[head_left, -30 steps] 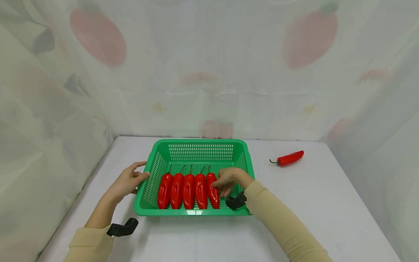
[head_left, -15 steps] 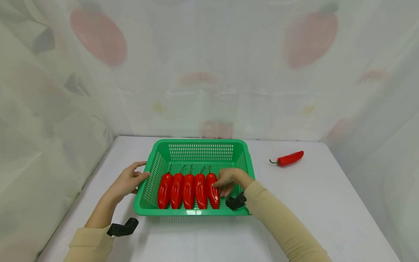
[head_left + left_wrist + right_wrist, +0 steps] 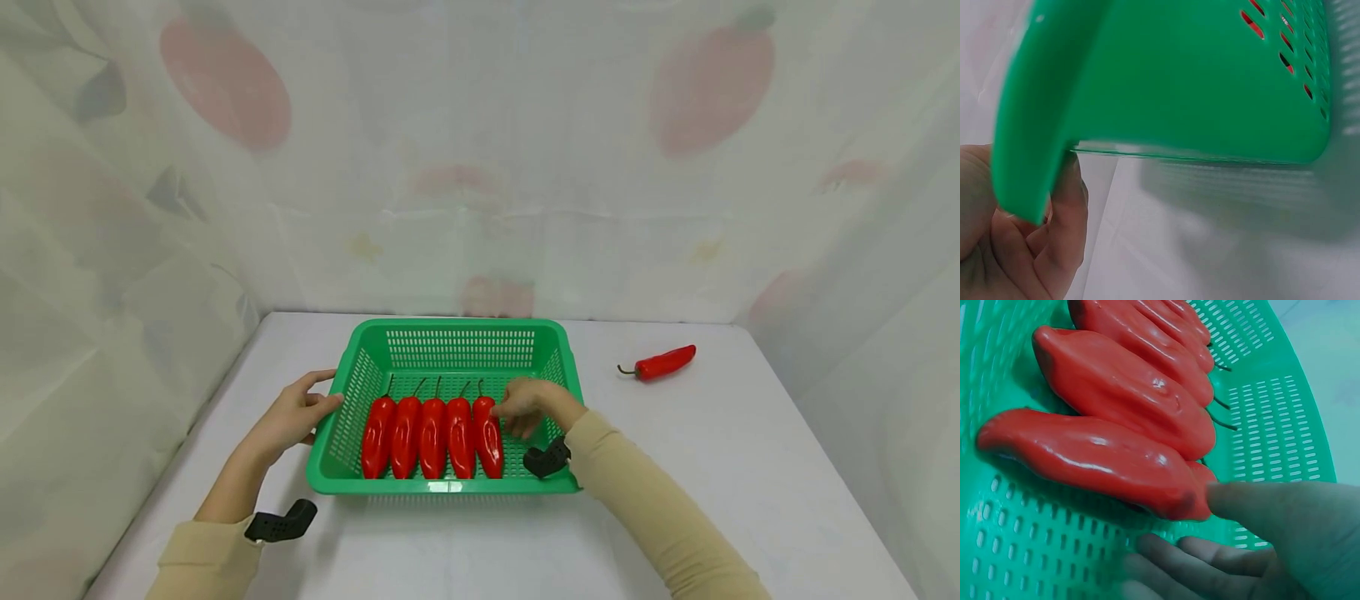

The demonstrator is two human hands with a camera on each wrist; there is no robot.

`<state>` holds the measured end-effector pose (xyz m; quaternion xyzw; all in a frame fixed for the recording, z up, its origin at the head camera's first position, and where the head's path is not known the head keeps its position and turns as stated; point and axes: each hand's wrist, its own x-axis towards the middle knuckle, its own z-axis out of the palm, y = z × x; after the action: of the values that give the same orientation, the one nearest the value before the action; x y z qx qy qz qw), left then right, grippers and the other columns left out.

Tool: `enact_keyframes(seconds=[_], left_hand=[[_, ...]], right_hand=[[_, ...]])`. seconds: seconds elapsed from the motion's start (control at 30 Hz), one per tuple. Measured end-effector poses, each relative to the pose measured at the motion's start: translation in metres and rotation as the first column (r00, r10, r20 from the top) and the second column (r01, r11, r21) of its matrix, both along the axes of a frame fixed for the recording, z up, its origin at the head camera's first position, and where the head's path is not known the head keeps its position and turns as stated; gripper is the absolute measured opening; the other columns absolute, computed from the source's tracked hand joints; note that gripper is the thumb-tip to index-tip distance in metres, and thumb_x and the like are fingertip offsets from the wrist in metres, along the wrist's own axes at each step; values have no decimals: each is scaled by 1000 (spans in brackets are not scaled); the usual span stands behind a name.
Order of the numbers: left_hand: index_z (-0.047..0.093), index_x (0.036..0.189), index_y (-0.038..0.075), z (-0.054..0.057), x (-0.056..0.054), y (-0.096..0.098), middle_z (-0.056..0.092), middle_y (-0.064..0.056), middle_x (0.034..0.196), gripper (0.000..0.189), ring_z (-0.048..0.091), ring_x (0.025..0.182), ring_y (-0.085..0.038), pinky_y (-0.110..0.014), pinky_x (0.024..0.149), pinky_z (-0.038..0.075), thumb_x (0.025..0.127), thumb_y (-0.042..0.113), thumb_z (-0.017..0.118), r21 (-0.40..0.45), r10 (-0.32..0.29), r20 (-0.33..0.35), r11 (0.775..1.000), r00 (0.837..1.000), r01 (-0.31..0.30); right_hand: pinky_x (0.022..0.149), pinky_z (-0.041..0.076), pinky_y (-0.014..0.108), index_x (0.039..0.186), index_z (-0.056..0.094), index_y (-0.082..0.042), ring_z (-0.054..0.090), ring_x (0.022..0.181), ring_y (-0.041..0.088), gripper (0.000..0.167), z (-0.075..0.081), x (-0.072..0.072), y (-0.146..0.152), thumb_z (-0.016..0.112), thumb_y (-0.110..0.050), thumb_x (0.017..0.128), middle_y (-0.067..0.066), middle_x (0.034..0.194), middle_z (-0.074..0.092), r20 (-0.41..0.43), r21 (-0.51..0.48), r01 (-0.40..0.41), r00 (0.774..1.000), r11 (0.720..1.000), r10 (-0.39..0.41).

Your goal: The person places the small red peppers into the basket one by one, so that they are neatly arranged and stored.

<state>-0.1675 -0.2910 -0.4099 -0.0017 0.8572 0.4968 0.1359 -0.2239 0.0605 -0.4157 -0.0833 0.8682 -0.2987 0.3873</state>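
Note:
Several red chili peppers lie side by side in a green plastic basket (image 3: 405, 487), stems toward the far side. My left hand (image 3: 288, 418) grips the basket's left rim; in the left wrist view the thumb is over the rim and the fingers curl below it. Inside the basket, my right hand (image 3: 529, 405) is over the stem end of the rightmost chili pepper (image 3: 489, 443). In the right wrist view, its thumb (image 3: 1241, 503) touches or nearly touches that pepper, while the other fingers reach out loosely beside it, holding nothing.
One more red chili pepper (image 3: 666, 363) lies on the white table (image 3: 720, 467), to the right of the basket. Patterned white cloth (image 3: 480, 217) hangs behind the table and along both sides. The basket's perforated wall (image 3: 1272, 425) rises beyond the stems.
My right hand has moved slightly up and away along the rightmost chili pepper, toward its stem end. That pepper has barely shifted. The left hand and basket stay where they were.

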Motion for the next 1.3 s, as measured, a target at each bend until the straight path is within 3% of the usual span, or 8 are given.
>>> enact_keyframes(seconds=[0.17,0.33,0.43,0.6,0.87,0.97,1.17,1.3], left_hand=[[21,144,6,0,-1,0,61,-24,101,63,67,73,-24,-41,59,56,94,26,53,2,4,5,1000,1000,-4],[21,144,6,-1,-1,0,61,-25,102,63,67,73,-24,-40,59,56,94,26,53,0,7,3,1000,1000,-7],[21,144,6,-1,-1,-1,61,-25,103,63,67,74,-24,-42,60,56,94,27,53,6,8,8,1000,1000,-8],[20,145,7,-2,-1,-1,61,-26,103,63,67,74,-25,-42,60,56,94,28,53,14,4,13,1000,1000,-4],[21,144,7,-3,-2,-2,62,-23,100,63,66,73,-23,-41,60,56,94,28,52,-8,3,0,1000,1000,-3],[21,144,7,-4,-2,-2,62,-24,100,62,66,73,-24,-41,60,56,94,27,52,-6,3,2,1000,1000,-3],[22,144,7,-5,-3,-2,61,-24,101,62,67,73,-24,-41,59,56,94,26,53,9,4,7,1000,1000,-4],[22,144,7,-5,-3,-3,61,-24,100,62,67,73,-24,-41,59,56,94,26,53,10,6,11,1000,1000,-7]], right_hand=[[63,56,35,89,62,5,66,77,27,27,9,-3,3,54,-21,92,16,82,65,-163,-9,16,987,1000,-17],[63,55,40,104,57,-5,63,71,34,21,14,-5,6,53,-21,92,16,78,65,-282,-42,-34,959,999,21],[62,53,35,109,57,-5,63,70,32,24,18,-7,8,53,-21,92,14,83,67,-385,-53,-89,921,995,62],[66,49,26,110,59,-6,61,81,16,25,19,-12,15,56,-22,91,6,96,65,-521,-79,-159,848,984,95],[76,50,28,113,59,-12,60,91,15,25,20,-19,33,56,-25,92,2,102,62,-602,-176,-198,797,964,53],[81,50,31,114,58,-10,59,95,17,26,24,-21,41,54,-25,93,2,105,61,-620,-218,-185,785,958,10],[82,50,37,113,59,-12,61,95,21,25,31,-26,59,53,-25,93,4,107,62,-677,-260,-130,731,957,-85],[80,51,39,113,59,-12,60,95,22,24,34,-30,73,54,-25,93,5,111,62,-685,-294,-97,716,951,-138]])
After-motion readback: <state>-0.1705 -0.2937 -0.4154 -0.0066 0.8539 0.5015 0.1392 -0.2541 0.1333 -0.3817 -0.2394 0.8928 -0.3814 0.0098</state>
